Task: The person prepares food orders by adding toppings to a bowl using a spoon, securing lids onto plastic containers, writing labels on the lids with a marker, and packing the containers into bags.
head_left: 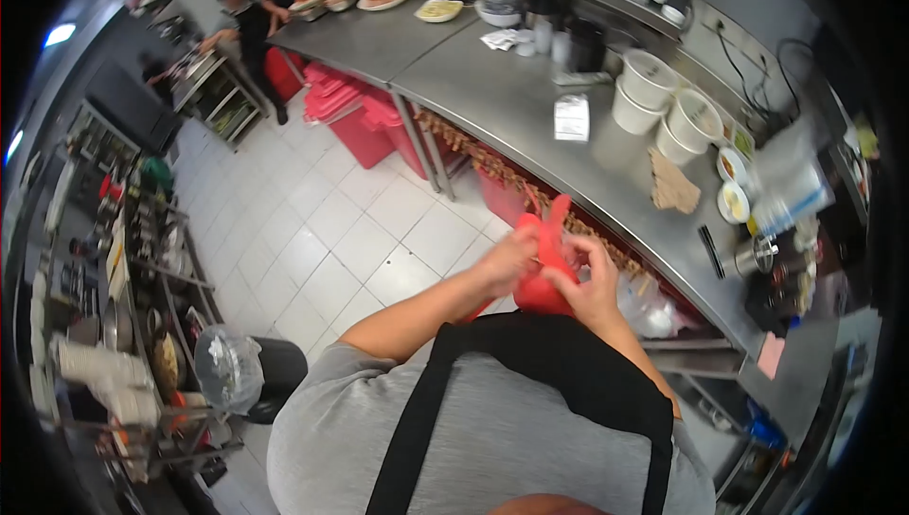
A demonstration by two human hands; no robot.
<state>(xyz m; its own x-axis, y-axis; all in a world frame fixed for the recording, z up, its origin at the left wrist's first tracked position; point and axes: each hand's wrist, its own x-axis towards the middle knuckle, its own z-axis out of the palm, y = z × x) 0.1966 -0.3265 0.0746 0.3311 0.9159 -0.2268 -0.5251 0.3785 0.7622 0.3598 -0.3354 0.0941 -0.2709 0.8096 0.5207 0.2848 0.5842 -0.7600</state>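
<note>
A red plastic bag (543,297) hangs in front of my black apron, its top gathered with red ends sticking up. My left hand (512,257) is closed on the left side of the bag's neck. On the other side, my right hand (593,275) pinches the gathered plastic with thumb and fingers. What the bag holds is hidden. Just beyond my hands runs the front edge of the steel counter (473,89).
White tubs (640,103), a paper slip (571,118), brown paper (672,184) and small bowls (733,201) stand on the counter. Red bins (365,132) sit beneath. A lined trash can (275,373) and shelving are left. Two people (256,27) work at the far end.
</note>
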